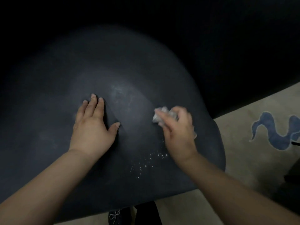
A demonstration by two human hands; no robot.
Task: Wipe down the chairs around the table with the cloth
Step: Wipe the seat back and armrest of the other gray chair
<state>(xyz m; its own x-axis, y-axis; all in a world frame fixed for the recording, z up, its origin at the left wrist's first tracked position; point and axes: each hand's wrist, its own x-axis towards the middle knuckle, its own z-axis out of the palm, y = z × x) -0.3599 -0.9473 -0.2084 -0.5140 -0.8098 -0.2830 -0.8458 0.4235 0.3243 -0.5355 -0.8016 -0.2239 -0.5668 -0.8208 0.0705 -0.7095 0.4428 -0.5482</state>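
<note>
A dark, moulded chair seat (48,98) fills most of the view below me. My left hand (92,125) rests flat on the middle of the seat with straight fingers spread. My right hand (177,129) grips a small crumpled whitish cloth (160,113) and holds it against the seat's right side; the hand is blurred. White crumbs or specks (151,161) lie scattered on the seat just below and left of my right hand. A faint dusty smear (120,93) shows on the seat above my hands.
Beige carpet (243,151) with a blue wavy pattern (274,133) lies to the right of the chair. The area beyond the chair's far edge is black and unreadable. A dark shape (293,174) stands at the right edge. Dark clothing shows at the bottom centre.
</note>
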